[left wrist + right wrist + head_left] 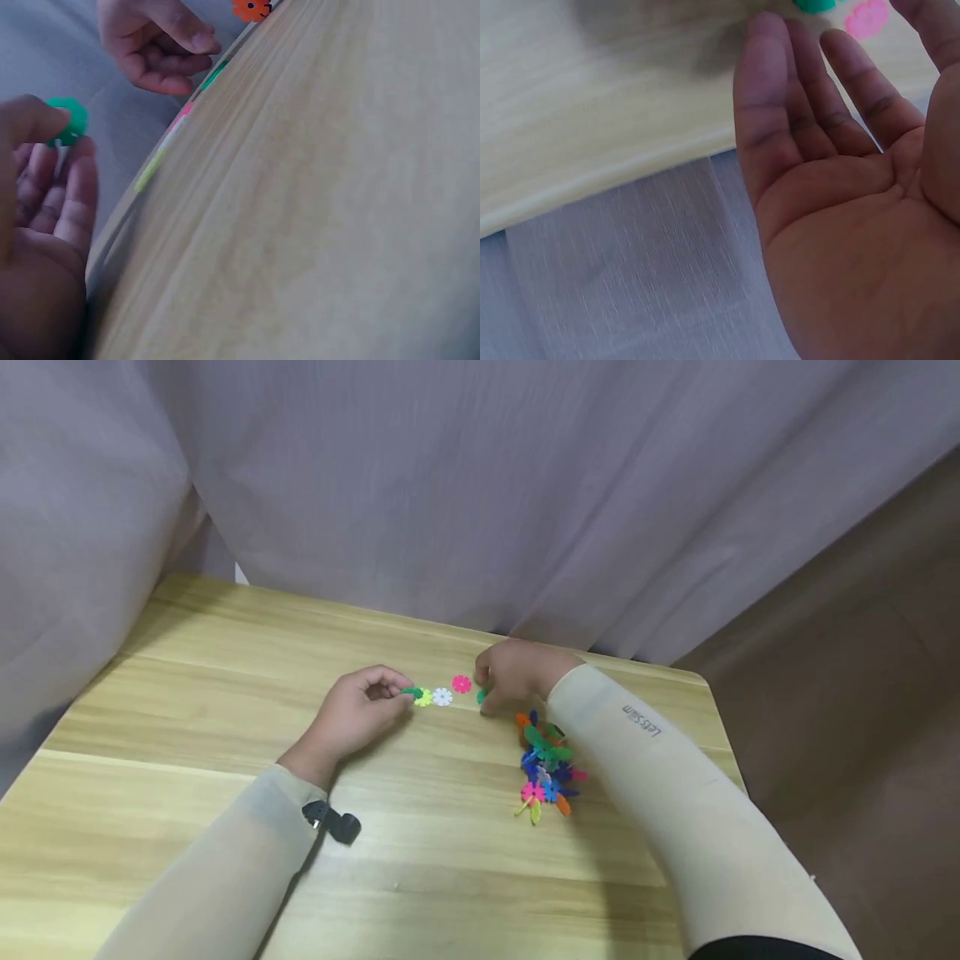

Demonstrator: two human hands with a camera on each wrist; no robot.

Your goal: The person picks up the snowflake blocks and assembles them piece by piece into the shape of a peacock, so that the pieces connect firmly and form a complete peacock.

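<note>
On the pale wooden table (225, 710), the left hand (358, 710) pinches a dark green plastic snowflake disc (412, 692) between thumb and fingertips. Just right of that disc lie a yellow-green disc (424, 697), a white disc (442, 697) and a pink disc (461, 683). Beyond the pink one, the right hand (517, 672), fingers loosely extended, touches another green disc (482, 696). A heap of mixed-colour discs (546, 766) lies nearer the person.

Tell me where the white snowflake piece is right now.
Head view: the white piece lies flat on the table between both hands, right of the yellow piece, left of the pink piece.
</note>
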